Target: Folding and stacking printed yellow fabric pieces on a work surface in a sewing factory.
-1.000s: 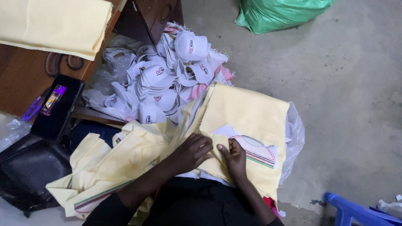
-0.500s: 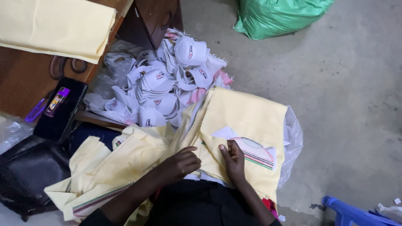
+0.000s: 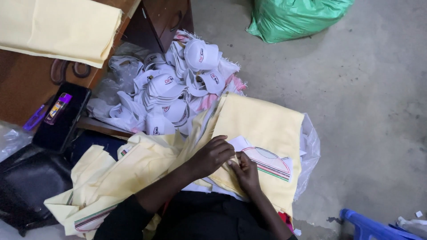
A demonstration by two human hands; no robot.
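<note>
A pale yellow shirt (image 3: 262,124) lies folded over my lap, with a white collar piece (image 3: 267,162) trimmed in red, green and black stripes on top. My left hand (image 3: 213,155) and my right hand (image 3: 244,171) meet at the near edge of that collar, fingertips pinching the fabric together. More yellow shirts (image 3: 120,178) spread in a heap to the left of my lap.
A pile of white caps (image 3: 173,91) sits on the floor ahead. A folded yellow cloth (image 3: 58,29) rests on a wooden desk (image 3: 26,84). A black phone (image 3: 62,118), a black bag (image 3: 26,186), a green plastic bag (image 3: 298,18) and a blue stool (image 3: 373,226) surround me.
My left hand has shifted right along the shirt and now meets my right hand at the collar edge. The shirt stays on my lap.
</note>
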